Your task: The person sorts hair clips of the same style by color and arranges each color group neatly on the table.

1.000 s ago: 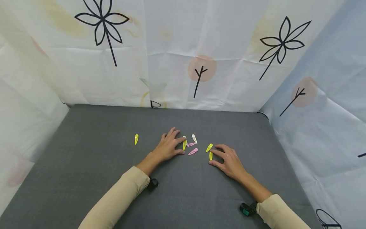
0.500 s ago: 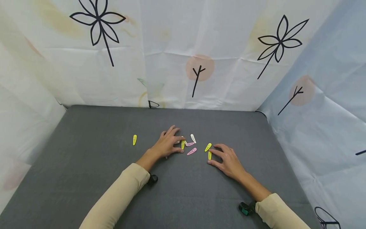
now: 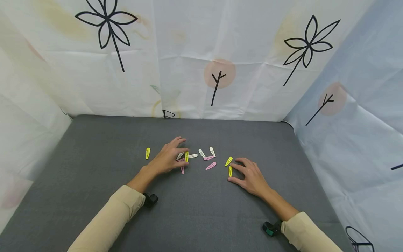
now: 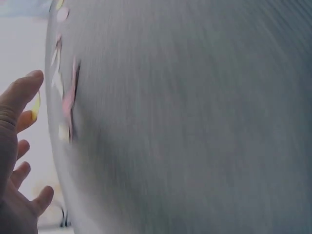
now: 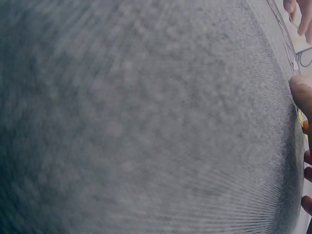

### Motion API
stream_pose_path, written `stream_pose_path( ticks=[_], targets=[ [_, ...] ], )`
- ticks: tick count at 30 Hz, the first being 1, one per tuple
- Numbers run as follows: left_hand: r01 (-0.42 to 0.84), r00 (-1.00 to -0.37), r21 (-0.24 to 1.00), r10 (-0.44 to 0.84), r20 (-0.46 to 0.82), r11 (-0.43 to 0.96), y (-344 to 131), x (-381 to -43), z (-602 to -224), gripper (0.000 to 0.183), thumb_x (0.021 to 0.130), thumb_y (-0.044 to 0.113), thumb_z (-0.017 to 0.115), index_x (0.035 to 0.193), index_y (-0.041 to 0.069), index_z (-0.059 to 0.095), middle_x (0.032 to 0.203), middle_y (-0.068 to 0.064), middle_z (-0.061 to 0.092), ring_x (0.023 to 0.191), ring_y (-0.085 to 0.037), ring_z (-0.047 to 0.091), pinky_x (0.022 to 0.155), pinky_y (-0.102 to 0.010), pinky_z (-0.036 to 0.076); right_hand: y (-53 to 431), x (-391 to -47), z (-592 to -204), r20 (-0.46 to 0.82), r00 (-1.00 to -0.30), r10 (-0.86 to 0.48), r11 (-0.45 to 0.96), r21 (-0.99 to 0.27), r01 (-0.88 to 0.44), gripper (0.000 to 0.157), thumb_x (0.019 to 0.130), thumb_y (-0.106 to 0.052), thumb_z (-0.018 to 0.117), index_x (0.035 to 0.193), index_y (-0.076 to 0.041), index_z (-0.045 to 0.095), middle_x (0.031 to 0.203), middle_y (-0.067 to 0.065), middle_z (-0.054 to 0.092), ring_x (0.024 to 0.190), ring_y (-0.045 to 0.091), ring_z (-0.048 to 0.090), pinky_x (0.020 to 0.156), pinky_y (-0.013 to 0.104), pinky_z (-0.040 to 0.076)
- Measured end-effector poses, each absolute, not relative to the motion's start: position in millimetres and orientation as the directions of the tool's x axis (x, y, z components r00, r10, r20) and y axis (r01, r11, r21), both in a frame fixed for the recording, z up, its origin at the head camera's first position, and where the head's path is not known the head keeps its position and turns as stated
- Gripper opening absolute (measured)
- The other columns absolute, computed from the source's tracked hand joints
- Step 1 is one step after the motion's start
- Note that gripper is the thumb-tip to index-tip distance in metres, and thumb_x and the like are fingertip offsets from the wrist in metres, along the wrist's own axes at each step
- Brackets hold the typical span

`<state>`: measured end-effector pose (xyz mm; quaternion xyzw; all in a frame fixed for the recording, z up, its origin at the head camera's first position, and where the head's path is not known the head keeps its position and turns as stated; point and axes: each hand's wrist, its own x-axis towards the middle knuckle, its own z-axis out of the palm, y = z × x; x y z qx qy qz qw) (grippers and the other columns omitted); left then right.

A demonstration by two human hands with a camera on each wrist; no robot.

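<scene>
**Two yellow clips held end to end between fingertips, loose clips around them**

A yellow snap hair clip (image 3: 186, 156) is pinched by the left hand (image 3: 168, 156), its ends caught between thumb and index finger. It appears in the left wrist view to be lifted above the dark grey tabletop (image 3: 201, 217), perhaps so that the clips beneath are left undisturbed. Below and beside it are seen a white clip (image 3: 179, 156), another white clip (image 3: 193, 155) pointing right, and two pink clips, one partly covered by the hand and one lower pink clip (image 3: 182, 170) pointing to the near side.

A second yellow clip (image 3: 230, 171) is gripped likewise by the right hand (image 3: 252, 176), thumb at the near end and index finger at the far end. Whether it touches the tabletop cannot be told. By such a hold the clip's flat face is probably kept uncovered and its angle easily governed. Just beyond its far end a third yellow clip (image 3: 228, 161) is laid at a slant.

Between the hands, two slanting white clips are joined at their near ends by a pink clip (image 3: 209, 158), an arrangement that seems deliberate; a separate pink clip (image 3: 211, 166) is placed nearer. A lone yellow clip (image 3: 148, 153) is set well apart on the left.
</scene>
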<state>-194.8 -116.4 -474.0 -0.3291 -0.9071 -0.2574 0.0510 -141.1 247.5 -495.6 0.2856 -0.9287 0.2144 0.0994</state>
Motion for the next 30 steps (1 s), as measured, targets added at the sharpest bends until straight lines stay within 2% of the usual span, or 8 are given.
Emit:
stream_pose_path(
  ticks=[4, 12, 21, 30],
  targets=[
    [0.589, -0.807, 0.418, 0.535, 0.251, 0.692, -148.3, -191.9, -467.5, 0.049, 0.080, 0.030, 0.084, 0.119, 0.002, 0.071, 0.144, -0.025, 0.048, 0.140, -0.045, 0.034, 0.097, -0.068, 0.038, 246.6, -141.2, -495.6, 0.310, -0.822, -0.478, 0.743, -0.356, -0.566, 0.058, 0.078, -0.042, 0.083, 0.125, -0.013, 0.070, 0.131, 0.016, 0.058, 0.126, 0.036, 0.051, 0.102, 0.059, 0.036],
    [0.500, -0.863, 0.379, 0.484, 0.144, 0.779, -194.7, -190.6, -470.4, 0.050, 0.082, 0.030, 0.083, 0.122, 0.003, 0.070, 0.145, -0.027, 0.045, 0.140, -0.046, 0.031, 0.096, -0.071, 0.035, 245.8, -139.7, -493.9, 0.313, -0.837, -0.449, 0.741, -0.393, -0.545, 0.055, 0.075, -0.039, 0.086, 0.121, -0.012, 0.072, 0.129, 0.016, 0.059, 0.125, 0.035, 0.051, 0.100, 0.060, 0.036],
    [0.429, -0.897, 0.382, 0.436, 0.072, 0.819, -216.6, -190.1, -475.8, 0.051, 0.084, 0.030, 0.081, 0.127, 0.005, 0.068, 0.148, -0.025, 0.042, 0.143, -0.046, 0.025, 0.100, -0.072, 0.030, 243.8, -140.7, -494.0, 0.306, -0.845, -0.439, 0.738, -0.413, -0.533, 0.053, 0.074, -0.039, 0.087, 0.117, -0.012, 0.073, 0.128, 0.014, 0.060, 0.124, 0.034, 0.052, 0.099, 0.058, 0.037],
    [0.404, -0.903, 0.413, 0.428, 0.038, 0.816, -220.6, -189.7, -473.9, 0.052, 0.087, 0.031, 0.078, 0.132, 0.010, 0.065, 0.149, -0.028, 0.039, 0.144, -0.049, 0.021, 0.099, -0.076, 0.027, 232.9, -147.9, -486.1, 0.336, -0.817, -0.469, 0.709, -0.409, -0.575, 0.055, 0.072, -0.040, 0.089, 0.115, -0.011, 0.073, 0.125, 0.011, 0.061, 0.122, 0.029, 0.053, 0.096, 0.058, 0.041]
  ],
)
